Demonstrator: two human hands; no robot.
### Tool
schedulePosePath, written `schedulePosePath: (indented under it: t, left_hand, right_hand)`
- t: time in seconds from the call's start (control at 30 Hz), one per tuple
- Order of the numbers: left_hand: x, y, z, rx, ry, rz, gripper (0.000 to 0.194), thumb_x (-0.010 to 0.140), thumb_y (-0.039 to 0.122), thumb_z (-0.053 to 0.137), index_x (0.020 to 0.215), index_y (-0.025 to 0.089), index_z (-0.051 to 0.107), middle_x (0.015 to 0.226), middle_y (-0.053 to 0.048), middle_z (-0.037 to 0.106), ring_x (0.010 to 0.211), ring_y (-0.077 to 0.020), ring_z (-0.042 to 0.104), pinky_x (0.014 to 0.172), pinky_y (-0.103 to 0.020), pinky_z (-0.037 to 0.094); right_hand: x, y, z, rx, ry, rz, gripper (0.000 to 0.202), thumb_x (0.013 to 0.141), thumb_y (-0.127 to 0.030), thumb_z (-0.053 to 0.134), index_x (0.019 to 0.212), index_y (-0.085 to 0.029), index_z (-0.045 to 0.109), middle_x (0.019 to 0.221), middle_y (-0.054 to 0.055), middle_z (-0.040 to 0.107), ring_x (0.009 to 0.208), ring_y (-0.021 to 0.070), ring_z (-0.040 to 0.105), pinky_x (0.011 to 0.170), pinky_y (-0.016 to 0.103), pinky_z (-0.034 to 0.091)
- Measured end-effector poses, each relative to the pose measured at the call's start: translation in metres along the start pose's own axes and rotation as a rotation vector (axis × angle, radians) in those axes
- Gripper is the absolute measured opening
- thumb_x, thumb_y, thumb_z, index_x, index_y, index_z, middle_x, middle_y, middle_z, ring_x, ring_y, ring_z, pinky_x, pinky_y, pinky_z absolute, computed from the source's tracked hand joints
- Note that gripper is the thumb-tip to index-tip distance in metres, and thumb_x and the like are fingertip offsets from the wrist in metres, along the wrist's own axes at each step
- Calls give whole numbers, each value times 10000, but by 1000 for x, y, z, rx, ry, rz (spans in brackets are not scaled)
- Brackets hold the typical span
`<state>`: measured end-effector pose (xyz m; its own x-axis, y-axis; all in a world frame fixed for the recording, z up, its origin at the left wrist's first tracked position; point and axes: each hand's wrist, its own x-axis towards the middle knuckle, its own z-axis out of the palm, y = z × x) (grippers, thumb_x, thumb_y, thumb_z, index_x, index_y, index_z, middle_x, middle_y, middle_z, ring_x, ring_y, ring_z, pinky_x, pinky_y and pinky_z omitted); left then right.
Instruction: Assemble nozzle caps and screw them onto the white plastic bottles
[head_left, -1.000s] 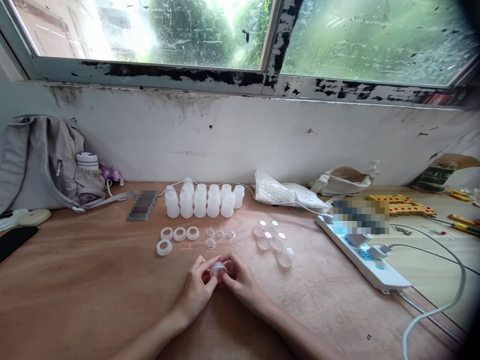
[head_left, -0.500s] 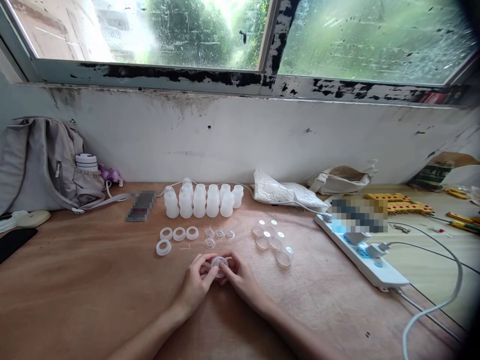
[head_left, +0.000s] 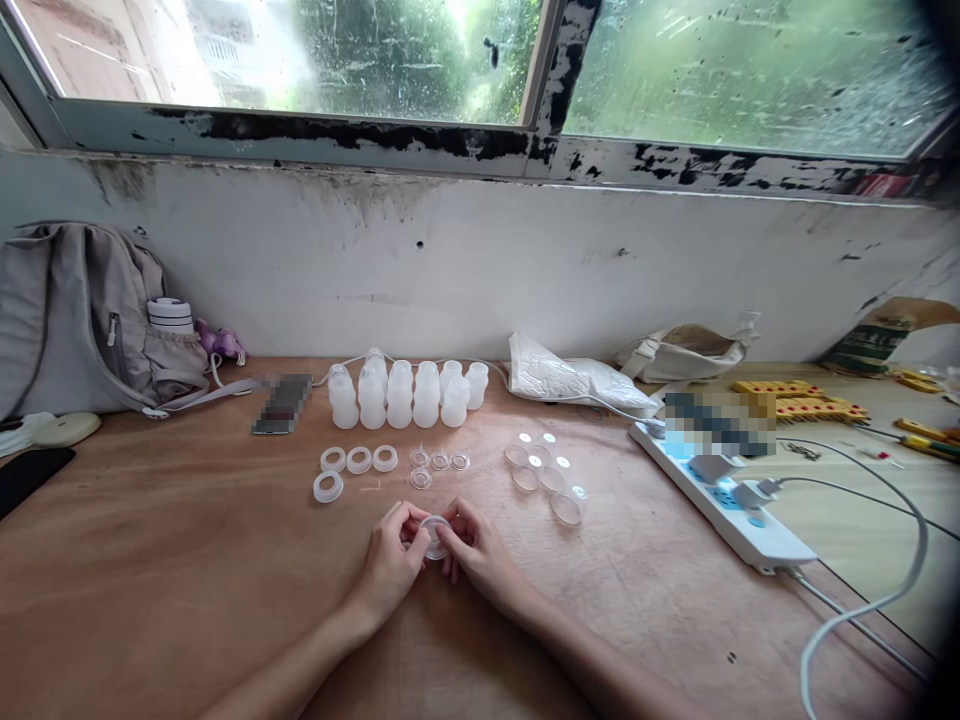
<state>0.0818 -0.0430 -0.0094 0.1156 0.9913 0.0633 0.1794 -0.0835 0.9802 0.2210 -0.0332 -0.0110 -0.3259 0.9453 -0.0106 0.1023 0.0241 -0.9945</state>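
Note:
Between the fingertips of both hands is a translucent plastic ring (head_left: 435, 549), held just above the table and tilted. My left hand (head_left: 395, 560) grips its left side with thumb and fingers. My right hand (head_left: 478, 552) pinches the right side, the thumb lying over the rim. Fingers hide parts of the ring, and whether a clear piece sits inside it I cannot tell. Beyond the hands lie several loose frosted rings (head_left: 359, 460) and several small clear nipple-shaped pieces (head_left: 439, 461). Several clear round covers (head_left: 566, 509) rest to the right.
Several frosted white bottles (head_left: 400, 400) stand in rows at the back. A phone (head_left: 283, 405) and a grey backpack (head_left: 67, 320) are on the left. To the right are a white plastic package (head_left: 570, 380), a power strip (head_left: 720, 500) with cables, and yellow strips (head_left: 817, 408).
The fingers have shifted around the ring, which now tilts more upright, and some right fingers extend below it. The view has dipped slightly; the laid-out parts have stayed in place.

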Motion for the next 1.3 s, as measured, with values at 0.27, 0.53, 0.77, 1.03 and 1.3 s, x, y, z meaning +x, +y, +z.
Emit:
schedulePosePath:
  t: [0.27,0.53,0.77,1.03,1.3]
  left_hand:
    - [0,3,0,7,-3,38,206,797,328,475,845,152,572,831,-46,567,691,-145,577,577,-234,484]
    - [2,5,-4,8,-112,-4,249,822,368,435,926,170,545,710,-7,590,551,-115,556,510,-212,458]
    - [3,-1,4,-207,-18,-118,300,769,409,511,853,123,539,586,23,536,482,-99,519,461,-203,420]
    - [-1,-5,4,-122,20,-65,265,788,408,483,824,147,519,574,37,518,484,-93,489,452,-190,376]
    - [-3,3,2,31,23,-26,189,801,353,469,808,167,500,611,25,567,558,-122,532,537,-214,397]
  right_hand:
    - [3,4,-4,37,4,10,295,786,-471,490,798,-182,430,512,-50,547,379,98,531,338,181,413]
    - [5,6,-3,34,29,30,327,772,-494,497,826,-176,446,491,-53,546,382,111,547,339,194,434]
    - [6,5,-2,105,19,61,343,757,-508,511,798,-176,433,487,-40,571,377,118,553,336,199,427]
    - [4,6,3,89,25,22,317,778,-495,494,756,-193,397,494,-41,573,363,104,534,317,180,402]
    - [3,5,3,60,20,13,302,781,-477,496,739,-197,390,465,-62,537,343,97,512,308,174,383]
